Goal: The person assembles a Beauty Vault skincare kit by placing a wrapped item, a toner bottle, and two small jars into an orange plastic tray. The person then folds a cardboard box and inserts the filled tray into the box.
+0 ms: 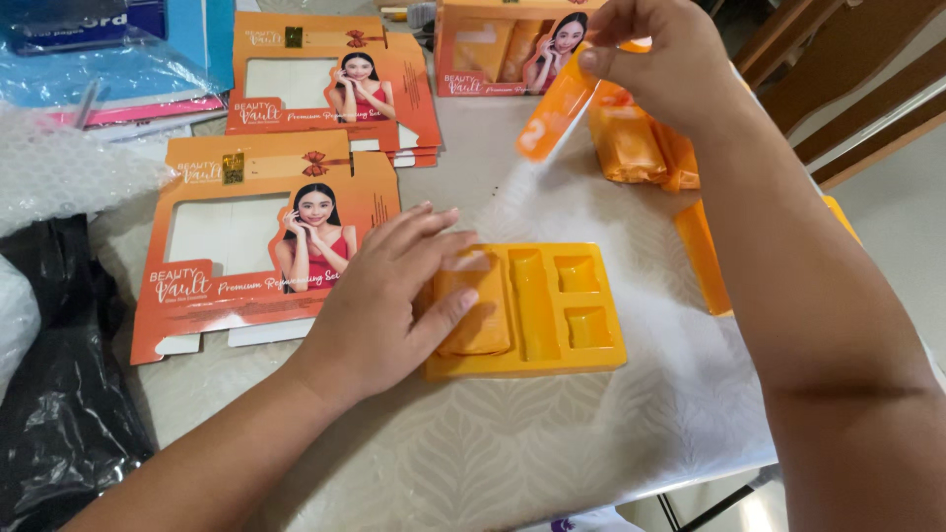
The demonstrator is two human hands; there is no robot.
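while a wrapped orange bar (475, 315) is being pressed into the light, flexible orange tray (552, 366) by the flat, open left hand (384, 305), a slim orange tube (557, 110) is being pinched endwise by the right hand (655, 59).

Head view, looking down at a table covered with a pale leaf-patterned cloth (512, 453): the left hand (389, 300) lies flat, fingers spread, on an orange wrapped packet (478, 310) seated in the largest, leftmost compartment of an orange moulded tray (581, 363), whose three other compartments are bare. The right hand (655, 64), raised above the far side of the table, pinches a slim orange tube (554, 113) that hangs tilted, just beside a heap of orange wrapped packets (641, 148). Left of the tray lies a flattened orange window carton (246, 286), with a stack of like cartons (335, 84) beyond it and black plastic sheeting (59, 394) at the left edge.
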